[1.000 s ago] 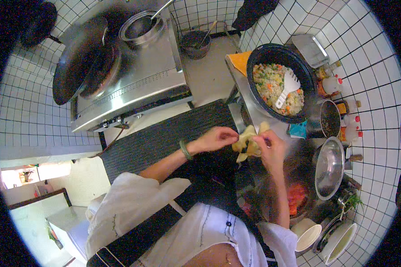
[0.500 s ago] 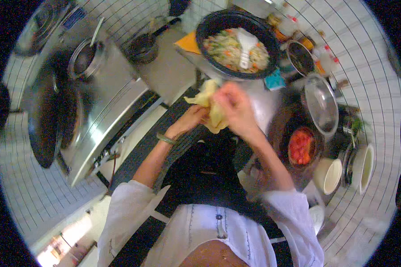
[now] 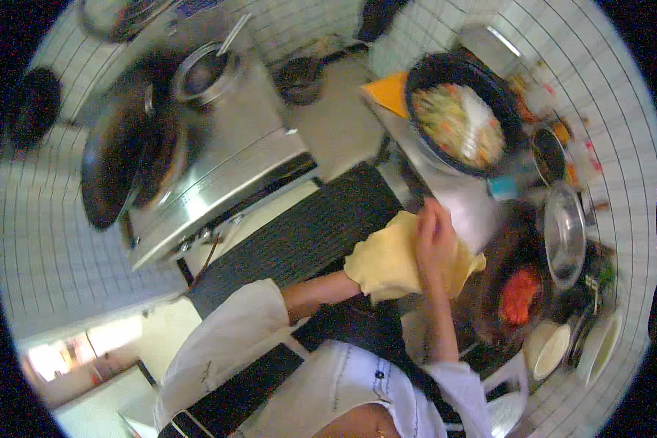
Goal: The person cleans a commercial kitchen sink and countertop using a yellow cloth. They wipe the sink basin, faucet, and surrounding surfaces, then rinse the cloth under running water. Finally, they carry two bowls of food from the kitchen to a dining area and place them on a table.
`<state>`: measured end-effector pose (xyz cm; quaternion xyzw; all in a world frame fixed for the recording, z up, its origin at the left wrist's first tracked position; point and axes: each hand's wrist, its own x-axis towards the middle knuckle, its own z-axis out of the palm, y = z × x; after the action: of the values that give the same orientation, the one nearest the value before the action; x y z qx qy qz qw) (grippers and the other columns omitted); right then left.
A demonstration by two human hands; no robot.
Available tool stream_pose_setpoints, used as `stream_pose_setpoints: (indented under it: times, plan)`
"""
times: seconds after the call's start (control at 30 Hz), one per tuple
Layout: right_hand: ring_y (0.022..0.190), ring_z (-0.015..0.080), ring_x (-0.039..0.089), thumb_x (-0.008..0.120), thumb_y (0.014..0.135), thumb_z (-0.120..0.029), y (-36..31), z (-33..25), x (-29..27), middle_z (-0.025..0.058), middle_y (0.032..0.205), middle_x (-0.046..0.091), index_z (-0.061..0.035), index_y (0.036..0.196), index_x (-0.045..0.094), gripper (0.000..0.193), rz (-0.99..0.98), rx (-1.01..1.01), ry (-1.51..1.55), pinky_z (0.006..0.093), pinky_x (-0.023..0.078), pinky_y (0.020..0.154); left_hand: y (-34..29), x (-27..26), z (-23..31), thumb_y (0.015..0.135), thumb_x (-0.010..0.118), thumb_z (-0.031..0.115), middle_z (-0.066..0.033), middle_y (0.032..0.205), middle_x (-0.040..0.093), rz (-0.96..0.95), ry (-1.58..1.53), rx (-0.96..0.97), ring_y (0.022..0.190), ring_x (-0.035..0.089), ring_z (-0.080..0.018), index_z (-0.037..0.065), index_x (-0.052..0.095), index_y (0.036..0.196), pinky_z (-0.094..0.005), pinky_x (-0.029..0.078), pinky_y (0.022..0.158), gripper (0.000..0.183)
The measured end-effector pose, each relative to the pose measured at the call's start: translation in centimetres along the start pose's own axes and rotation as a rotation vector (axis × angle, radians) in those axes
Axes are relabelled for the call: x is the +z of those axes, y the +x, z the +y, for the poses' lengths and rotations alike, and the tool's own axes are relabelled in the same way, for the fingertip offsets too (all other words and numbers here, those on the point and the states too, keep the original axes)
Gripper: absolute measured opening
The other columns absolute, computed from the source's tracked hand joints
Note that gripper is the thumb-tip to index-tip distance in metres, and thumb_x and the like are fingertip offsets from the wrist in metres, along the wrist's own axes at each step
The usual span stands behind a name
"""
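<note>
A thin, limp pale-yellow sheet (image 3: 387, 255) with ragged edges lies spread out over my left hand (image 3: 349, 286) in front of my apron. The sheet hides most of that hand and its fingers, and its weight rests there. Across the sheet's right half reaches my right hand (image 3: 434, 233), its fingers drawn together near the far edge. Whether anything is pinched between them is blurred. Beyond the hands, a large black pot (image 3: 505, 80) contains chopped light-coloured food (image 3: 456, 124) with orange bits, and a white paddle (image 3: 476, 120) lies on the food.
A metal counter (image 3: 456, 197) supports the pot. To the right are a bowl of red food (image 3: 520, 296), a clear basin (image 3: 564, 237) and a cream bowl (image 3: 547, 350). A stainless stove (image 3: 255, 146) with a dark wok (image 3: 117, 164) stands left. An orange board (image 3: 388, 95) sits beside the pot.
The bunched yellow sheet has been opened out flat over my left hand. Both hands have moved right and nearer. The view has swung left, shifting the surroundings rightward.
</note>
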<state>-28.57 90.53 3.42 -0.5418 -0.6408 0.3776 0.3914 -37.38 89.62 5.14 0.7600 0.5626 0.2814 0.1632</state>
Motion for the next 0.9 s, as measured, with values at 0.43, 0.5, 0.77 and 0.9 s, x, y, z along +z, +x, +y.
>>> stream_pose_setpoints:
  times: [0.43, 0.5, 0.77, 0.9]
  plan:
    - [0.059, 0.0065, 0.048, 0.044, 0.097, -0.027, -7.3, 11.9, -7.7, 0.002, 0.074, 0.059, -0.0017, 0.108, 0.057, 0.031, -0.352, 0.203, 0.014, 0.0216, 0.036, 0.051, -19.0, -26.1, -13.2, 0.068, 0.053, 0.005, -0.0181, 0.091, 0.061, 0.534, 0.848, -0.826, 0.095, 0.056, -0.0337, 0.003, 0.061, 0.078, -0.0458, 0.043, 0.085, 0.012]
    - [0.054, 0.006, 0.046, 0.042, 0.097, -0.028, -5.7, 13.0, -6.5, 0.0034, 0.07, 0.059, -0.0018, 0.106, 0.057, 0.032, -0.434, 0.037, -0.105, 0.022, 0.035, 0.048, -22.9, -28.6, -13.6, 0.068, 0.054, 0.007, -0.0166, 0.088, 0.06, 0.54, 0.91, -1.07, 0.092, 0.057, -0.0325, 0.004, 0.061, 0.078, -0.0451, 0.043, 0.082, 0.012]
    - [0.065, 0.0113, 0.053, 0.042, 0.097, -0.021, -0.5, 11.0, 0.7, 0.0043, 0.077, 0.061, -0.0022, 0.103, 0.061, 0.027, -0.722, 0.227, -0.137, 0.0266, 0.044, 0.061, -25.0, -35.1, -22.0, 0.068, 0.056, 0.014, -0.011, 0.079, 0.058, 0.568, 1.044, -1.137, 0.08, 0.058, -0.0277, 0.009, 0.06, 0.078, -0.0425, 0.045, 0.07, 0.012]
    - [0.063, 0.0103, 0.053, 0.045, 0.096, -0.025, 0.8, 2.9, 9.3, 0.0052, 0.081, 0.06, -0.0026, 0.121, 0.048, 0.033, -0.698, 0.134, 0.019, 0.0256, 0.045, 0.055, -17.5, -35.8, -24.5, 0.068, 0.056, 0.017, -0.0082, 0.074, 0.057, 0.336, 1.083, -0.785, 0.075, 0.059, -0.0253, 0.011, 0.06, 0.078, -0.0412, 0.046, 0.064, 0.013]
